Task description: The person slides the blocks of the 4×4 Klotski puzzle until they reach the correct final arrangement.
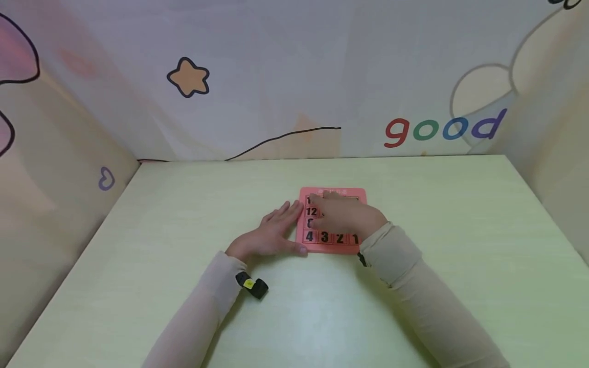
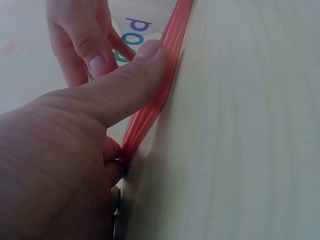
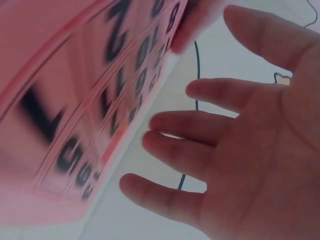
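Note:
A pink number slide puzzle (image 1: 332, 248) with black numerals lies flat on the table, its lower row reading 4, 3, 2, 1. Along its left edge rest the extended fingers of my left hand (image 1: 267, 238), and the thumb lies straight against the front left corner. My right hand (image 1: 347, 214) is over the puzzle with fingers spread, covering much of the upper rows. The right wrist view shows a gap between this hand (image 3: 250, 150) and the tilted-looking puzzle face (image 3: 50, 125); nothing is in its palm.
The pale green tabletop (image 1: 138, 245) extends around the puzzle. Behind it stands a printed backdrop (image 1: 276, 76) with a star and the word "good", and side panels rise at left and right. A black strap (image 1: 252, 285) is on the left wrist.

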Demonstrator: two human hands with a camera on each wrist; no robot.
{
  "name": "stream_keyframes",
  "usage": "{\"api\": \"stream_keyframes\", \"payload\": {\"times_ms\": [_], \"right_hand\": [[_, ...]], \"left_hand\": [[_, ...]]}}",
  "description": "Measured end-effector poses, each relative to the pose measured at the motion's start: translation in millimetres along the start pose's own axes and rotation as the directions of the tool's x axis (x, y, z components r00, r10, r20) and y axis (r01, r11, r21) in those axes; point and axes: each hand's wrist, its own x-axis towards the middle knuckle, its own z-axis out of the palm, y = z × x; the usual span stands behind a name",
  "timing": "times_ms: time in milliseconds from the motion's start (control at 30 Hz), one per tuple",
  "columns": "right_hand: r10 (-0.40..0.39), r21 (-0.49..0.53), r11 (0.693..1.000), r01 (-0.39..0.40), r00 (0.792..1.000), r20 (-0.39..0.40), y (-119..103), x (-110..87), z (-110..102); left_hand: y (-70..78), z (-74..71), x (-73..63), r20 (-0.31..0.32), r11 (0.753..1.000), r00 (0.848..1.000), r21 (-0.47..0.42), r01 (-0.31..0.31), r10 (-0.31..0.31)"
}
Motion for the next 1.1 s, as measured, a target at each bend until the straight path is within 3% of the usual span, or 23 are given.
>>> {"api": "stream_keyframes", "payload": {"times_ms": [233,500,800,933,1100], "right_hand": [[-0.025,0.010,1.000,0.024,0.999,0.028,-5,7.5,3],[0.042,-0.001,0.999,-0.042,0.999,0.022,8,5.6,-7],[0.120,-0.078,0.989,-0.124,0.992,-0.044,19,-1.1,-11],[0.099,-0.115,0.988,-0.107,0.992,-0.074,14,4.6,-6],[0.013,-0.101,0.995,-0.016,0.999,-0.032,9,8.9,-4]], "left_hand": [[2.2,-1.1,-0.9,-0.003,1.000,1.000,-0.001,0.017,-0.017],[1.2,1.5,2.2,-0.009,1.000,1.000,0.010,0.026,-0.026],[3.4,1.9,1.7,-0.012,1.000,1.000,0.008,0.028,-0.028],[1.9,2.1,0.9,-0.011,1.000,1.000,-0.008,0.029,-0.029],[1.5,1.5,0.8,-0.010,0.999,0.999,-0.017,0.037,-0.037]]}}
